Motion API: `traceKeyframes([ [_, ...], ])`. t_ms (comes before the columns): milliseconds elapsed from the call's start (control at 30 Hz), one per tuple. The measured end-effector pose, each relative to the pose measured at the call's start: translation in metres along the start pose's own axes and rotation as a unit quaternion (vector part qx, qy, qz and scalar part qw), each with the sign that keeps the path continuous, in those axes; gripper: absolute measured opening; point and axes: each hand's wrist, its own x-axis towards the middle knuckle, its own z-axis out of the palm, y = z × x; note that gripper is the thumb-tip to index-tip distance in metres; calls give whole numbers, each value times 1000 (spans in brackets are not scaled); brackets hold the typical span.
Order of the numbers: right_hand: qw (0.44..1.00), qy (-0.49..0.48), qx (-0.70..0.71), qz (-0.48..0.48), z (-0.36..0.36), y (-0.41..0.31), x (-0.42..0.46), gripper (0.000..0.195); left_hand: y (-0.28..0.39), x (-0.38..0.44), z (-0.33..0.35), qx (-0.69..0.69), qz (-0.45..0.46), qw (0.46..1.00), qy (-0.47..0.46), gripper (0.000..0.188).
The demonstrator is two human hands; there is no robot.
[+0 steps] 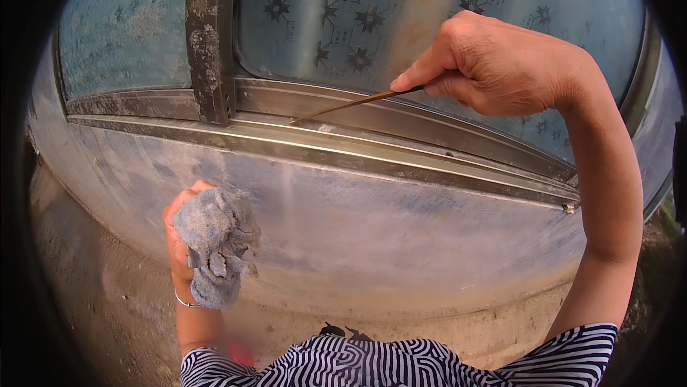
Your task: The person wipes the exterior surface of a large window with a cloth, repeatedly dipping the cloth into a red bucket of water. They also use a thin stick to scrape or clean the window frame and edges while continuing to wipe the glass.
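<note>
My right hand (483, 65) pinches a thin brown stick (349, 103) between thumb and fingers. The stick slants down to the left, and its tip meets the metal sliding-window track (375, 146) near a small pale bit of debris (325, 128). Lower on the left, my left hand (180, 226) is closed around a bunched grey-blue cloth (214, 242), held in front of the wall below the sill. Most of the left fingers are hidden behind the cloth.
Patterned window glass (343, 22) rises behind the track, with a dirt-spotted upright frame (206, 38) at left. Below runs a grey plastered wall (386, 236), meeting brown ground (107, 301). A blurred red thing (240, 353) shows beside my striped shirt (354, 360).
</note>
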Motion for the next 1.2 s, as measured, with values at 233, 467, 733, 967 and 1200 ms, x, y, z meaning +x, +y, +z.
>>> traceKeyframes([
  [233, 964, -79, -34, 253, -51, 4, -84, 27, 0, 3, -33, 32, -6, 999, 10, 29],
  [467, 985, 14, 66, 161, -22, 5, -53, 31, -12, 12, -19, 31, -18, 999, -23, 30],
  [733, 960, -33, 6, 279, -44, 4, -96, 26, -29, 0, -17, -19, -24, 994, -104, 28],
  [967, 925, 63, 351, 131, 34, -10, -101, 30, -60, -18, 47, -112, -186, 967, -135, 27],
  [1200, 841, -31, 523, 136, 141, -38, -83, 26, -76, -39, 91, -81, -41, 984, -152, 23],
])
